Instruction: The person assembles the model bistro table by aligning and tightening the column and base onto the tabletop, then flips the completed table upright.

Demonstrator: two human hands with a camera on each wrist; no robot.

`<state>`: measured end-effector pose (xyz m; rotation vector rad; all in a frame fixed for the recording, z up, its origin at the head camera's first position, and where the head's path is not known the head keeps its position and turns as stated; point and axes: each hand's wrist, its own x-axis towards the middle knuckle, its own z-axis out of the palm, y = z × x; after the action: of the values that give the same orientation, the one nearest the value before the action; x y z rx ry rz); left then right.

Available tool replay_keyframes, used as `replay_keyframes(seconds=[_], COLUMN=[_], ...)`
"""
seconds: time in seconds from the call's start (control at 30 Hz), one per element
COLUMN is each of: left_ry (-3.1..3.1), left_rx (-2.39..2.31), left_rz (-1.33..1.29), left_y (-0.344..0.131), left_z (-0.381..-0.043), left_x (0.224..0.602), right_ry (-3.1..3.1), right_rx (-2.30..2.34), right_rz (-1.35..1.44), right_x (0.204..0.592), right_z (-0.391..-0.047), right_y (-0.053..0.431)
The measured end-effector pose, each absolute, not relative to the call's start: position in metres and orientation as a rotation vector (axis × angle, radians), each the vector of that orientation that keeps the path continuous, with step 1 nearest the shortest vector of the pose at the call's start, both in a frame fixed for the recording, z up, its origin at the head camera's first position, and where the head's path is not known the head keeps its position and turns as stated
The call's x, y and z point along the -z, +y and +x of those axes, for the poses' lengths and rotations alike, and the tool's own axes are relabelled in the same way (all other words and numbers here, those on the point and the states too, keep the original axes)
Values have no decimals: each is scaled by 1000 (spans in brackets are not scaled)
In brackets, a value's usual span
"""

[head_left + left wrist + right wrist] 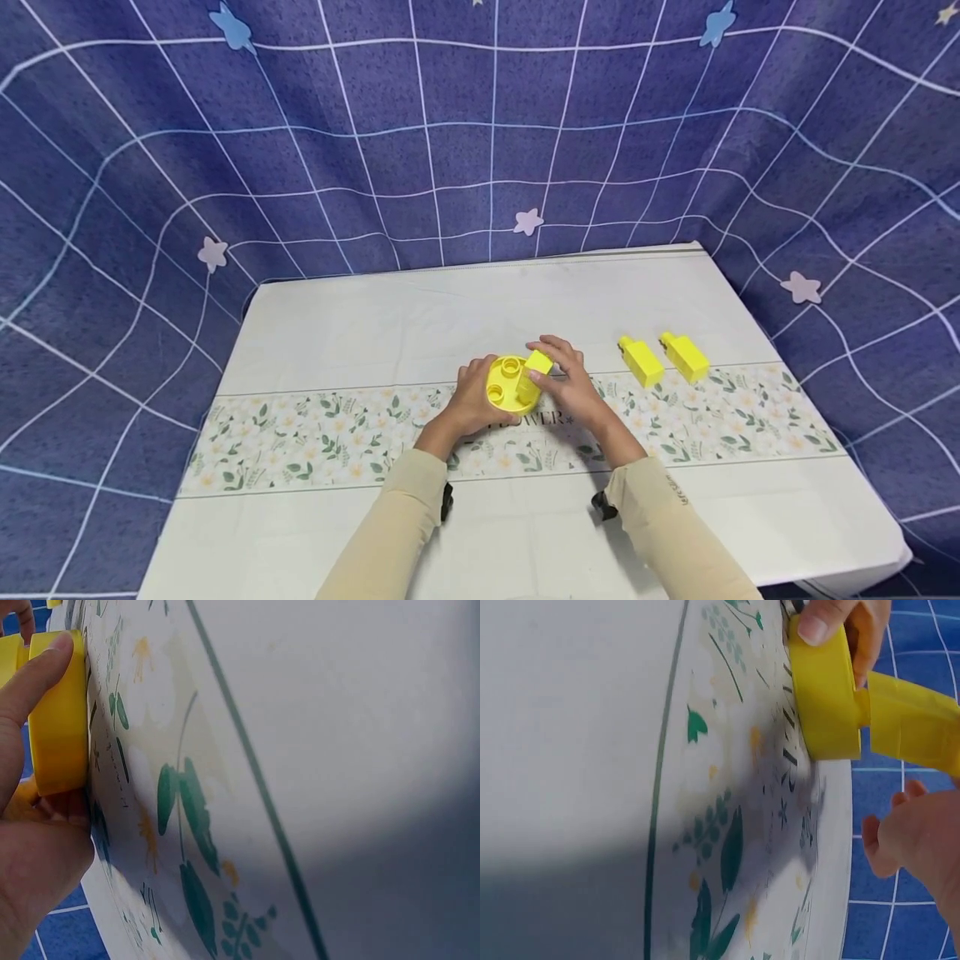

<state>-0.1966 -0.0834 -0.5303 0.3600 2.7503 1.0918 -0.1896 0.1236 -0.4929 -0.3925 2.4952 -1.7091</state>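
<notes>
A round yellow base [505, 403] with raised ring sockets lies on the table, its socket side facing up. My left hand [467, 406] grips its left side, thumb across the rim [61, 712] in the left wrist view. A yellow block leg [537, 362] stands at a tilt over the right part of the base. Thumb and fingers of my right hand [577, 394] pinch the leg near its top. In the right wrist view, the narrow end of the leg [911, 720] meets the base [825, 697], and the remaining right fingers [889, 829] curl below it.
Two more yellow block legs [642, 362] [686, 357] lie side by side on the table to the right, their narrow ends pointing away. A white cloth with a floral band [300, 442] covers the table. Behind it hangs a blue grid-patterned curtain [465, 150].
</notes>
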Motion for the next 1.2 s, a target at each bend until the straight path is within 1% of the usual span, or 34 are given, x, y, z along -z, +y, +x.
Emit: replay_keyframes(seconds=[0.07,0.13,0.2,0.3,0.4,0.7,0.83,0.93,1.07,1.2], left_ry=[2753,2751,2750,2753,2759,2747,2748,2750,2760,2775], left_rx=[-1088,-1084,-1079,-1080,-1080,-1095,-1077,-1082,-1080,-1073], left_rz=[355,351,349,365,390,344,342,351,367,415], left_y=[-83,-83,-83,-83,-82,-82,-82,-83,-83,-83], left_z=[-197,-197,-197,-197,-197,-197,-197,-198,-198,-199], left_x=[530,530,530,531,531,531,532,532,531,531], right_ry=[2471,2481,2536,2645,2673,2327,2215,2273,2449,2607], right_rx=[1750,1790,1804,1779,1697,1614,1602,1590,1573,1513], right_rz=[-389,-357,-335,-334,-353,-575,-615,-573,-496,-503], right_x=[483,484,488,507,509,487,487,489,494,497], right_z=[-186,-184,-183,-185,-183,-189,-193,-192,-186,-181], right_y=[123,120,115,109,107,146,157,152,134,116])
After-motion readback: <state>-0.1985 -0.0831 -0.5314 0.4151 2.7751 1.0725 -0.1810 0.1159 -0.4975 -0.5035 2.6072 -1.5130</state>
